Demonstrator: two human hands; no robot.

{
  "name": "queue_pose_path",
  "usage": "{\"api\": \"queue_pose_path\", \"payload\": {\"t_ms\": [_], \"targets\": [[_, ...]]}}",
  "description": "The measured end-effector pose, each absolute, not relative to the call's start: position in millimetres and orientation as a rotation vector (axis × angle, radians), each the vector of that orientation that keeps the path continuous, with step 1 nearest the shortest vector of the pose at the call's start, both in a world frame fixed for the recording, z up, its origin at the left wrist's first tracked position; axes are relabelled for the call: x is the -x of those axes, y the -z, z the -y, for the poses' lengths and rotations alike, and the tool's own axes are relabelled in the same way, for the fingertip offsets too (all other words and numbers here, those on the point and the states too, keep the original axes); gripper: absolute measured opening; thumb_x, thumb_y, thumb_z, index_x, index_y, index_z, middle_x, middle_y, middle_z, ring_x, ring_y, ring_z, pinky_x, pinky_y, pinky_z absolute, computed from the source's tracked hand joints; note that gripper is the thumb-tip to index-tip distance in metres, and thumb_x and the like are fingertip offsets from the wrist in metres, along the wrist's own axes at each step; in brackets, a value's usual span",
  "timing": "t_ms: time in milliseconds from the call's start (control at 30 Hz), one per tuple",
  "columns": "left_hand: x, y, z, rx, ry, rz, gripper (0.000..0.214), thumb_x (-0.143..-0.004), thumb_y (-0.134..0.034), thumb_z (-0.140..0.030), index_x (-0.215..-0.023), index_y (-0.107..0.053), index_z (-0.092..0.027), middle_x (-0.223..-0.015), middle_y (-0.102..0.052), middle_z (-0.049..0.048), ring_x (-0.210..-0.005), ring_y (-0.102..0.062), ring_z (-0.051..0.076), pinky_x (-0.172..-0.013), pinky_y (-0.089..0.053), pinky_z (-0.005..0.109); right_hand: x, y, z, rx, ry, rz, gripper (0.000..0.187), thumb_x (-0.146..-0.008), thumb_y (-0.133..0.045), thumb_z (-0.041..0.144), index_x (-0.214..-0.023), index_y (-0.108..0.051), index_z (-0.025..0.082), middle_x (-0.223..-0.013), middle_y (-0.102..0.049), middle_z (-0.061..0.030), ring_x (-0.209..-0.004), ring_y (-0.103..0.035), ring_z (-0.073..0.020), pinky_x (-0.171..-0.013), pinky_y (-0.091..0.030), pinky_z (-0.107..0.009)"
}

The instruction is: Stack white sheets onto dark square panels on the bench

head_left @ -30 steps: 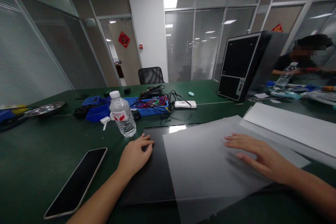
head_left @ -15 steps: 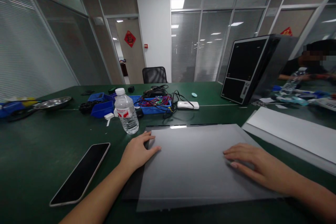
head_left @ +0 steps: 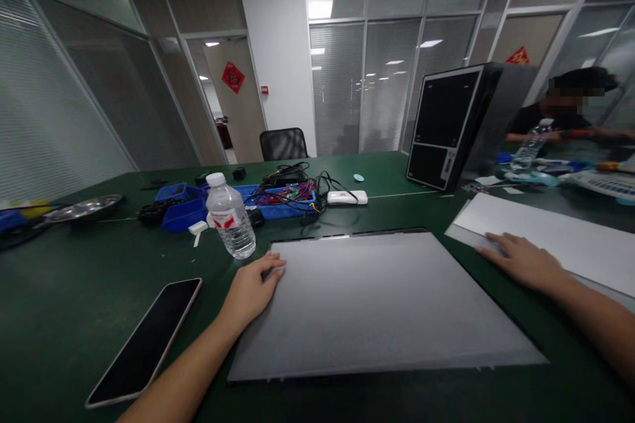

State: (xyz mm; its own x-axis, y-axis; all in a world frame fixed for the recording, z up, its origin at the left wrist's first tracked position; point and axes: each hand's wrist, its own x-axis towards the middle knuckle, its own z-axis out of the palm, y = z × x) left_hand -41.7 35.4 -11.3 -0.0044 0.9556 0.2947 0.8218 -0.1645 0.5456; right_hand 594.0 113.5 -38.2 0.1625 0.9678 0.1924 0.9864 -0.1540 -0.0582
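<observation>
A frosted translucent sheet [head_left: 377, 304] lies flat over a black panel [head_left: 317, 238] on the green table, covering nearly all of it. My left hand [head_left: 251, 287] rests at the sheet's left edge, fingers loosely curled, fingertips touching the sheet's far left corner. My right hand [head_left: 520, 259] lies flat with fingers stretched out on the near corner of a stack of white sheets [head_left: 555, 241] to the right of the panel.
A phone [head_left: 143, 342] lies face up at the left. A water bottle [head_left: 229, 217] stands behind my left hand. Blue bins with wires [head_left: 282, 199], a metal dish [head_left: 84, 207] and a black computer case [head_left: 456, 125] sit further back. Another person sits at the far right.
The frosted sheet slid left and squared up over the black panel. My right hand left it and moved right onto the white stack. My left hand stayed at the left edge.
</observation>
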Motion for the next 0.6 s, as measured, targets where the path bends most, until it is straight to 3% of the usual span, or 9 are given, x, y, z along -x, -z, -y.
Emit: {"api": "queue_pose_path", "payload": {"t_ms": [100, 200, 400, 600], "targets": [[40.9, 11.3, -35.3, -2.07, -0.896, -1.905, 0.037, -0.092, -0.058, -0.035, -0.115, -0.085, -0.024, -0.143, -0.074, 0.0089, -0.139, -0.066, 0.031, -0.124, -0.047, 0.05, -589.3, 39.6, -112.1, 2.277, 0.097, 1.915, 0.079, -0.1, -0.029, 0.069, -0.149, -0.063, 0.017, -0.155, -0.059, -0.022, -0.133, -0.062, -0.0421, -0.103, -0.055, -0.058], [39.7, 9.5, -34.2, -2.092, -0.89, -1.938, 0.04, -0.092, -0.055, -0.03, -0.117, -0.085, -0.021, -0.144, -0.073, 0.0096, -0.14, -0.065, 0.031, -0.125, -0.046, 0.049, -582.1, 33.1, -107.9, 2.251, 0.103, 1.914, 0.077, -0.102, -0.03, 0.065, -0.151, -0.062, 0.013, -0.153, -0.06, -0.0251, -0.13, -0.062, -0.0454, -0.096, -0.054, -0.059], [35.1, 1.2, -28.1, -2.048, -0.86, -2.006, 0.054, -0.092, -0.057, -0.036, -0.14, -0.074, -0.017, -0.145, -0.071, 0.0094, -0.135, -0.068, 0.032, -0.12, -0.052, 0.046, -568.6, 9.8, -93.9, 2.14, 0.072, 1.97, 0.064, -0.106, -0.034, 0.056, -0.13, -0.077, 0.015, -0.128, -0.074, -0.0241, -0.11, -0.072, -0.0375, -0.087, -0.052, -0.047], [33.3, 0.4, -27.7, -2.211, -0.746, -1.82, 0.047, -0.093, -0.057, -0.041, -0.13, -0.081, -0.023, -0.151, -0.065, 0.0084, -0.15, -0.055, 0.032, -0.128, -0.04, 0.055, -558.0, -3.0, -87.7, 2.199, 0.148, 1.811, 0.054, -0.103, -0.038, 0.049, -0.122, -0.076, 0.016, -0.105, -0.078, -0.0233, -0.084, -0.073, -0.0364, -0.067, -0.049, -0.045]]}}
